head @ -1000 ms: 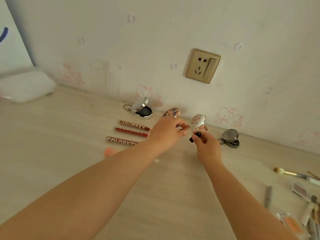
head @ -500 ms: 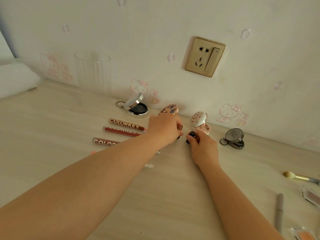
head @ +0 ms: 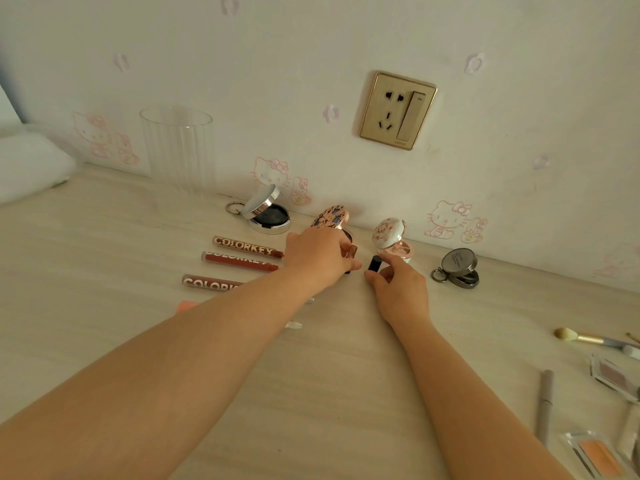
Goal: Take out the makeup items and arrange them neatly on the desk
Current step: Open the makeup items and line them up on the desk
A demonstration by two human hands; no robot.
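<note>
A single head-worn wide-angle view looks forward and down across the pale wood-grain desk point(head: 104, 258), wall at twelve o'clock.

Soft, even, warm-tinted daylight fills the view, with no clear direction and no hard glare. Shadows are faint: a pale one lies under the arms on the surface point(head: 104, 237). The wide lens bends the wall line and stretches the forearms toward the lower corners. Items at the surface's right edge look slightly soft; the centre is sharp.
</note>
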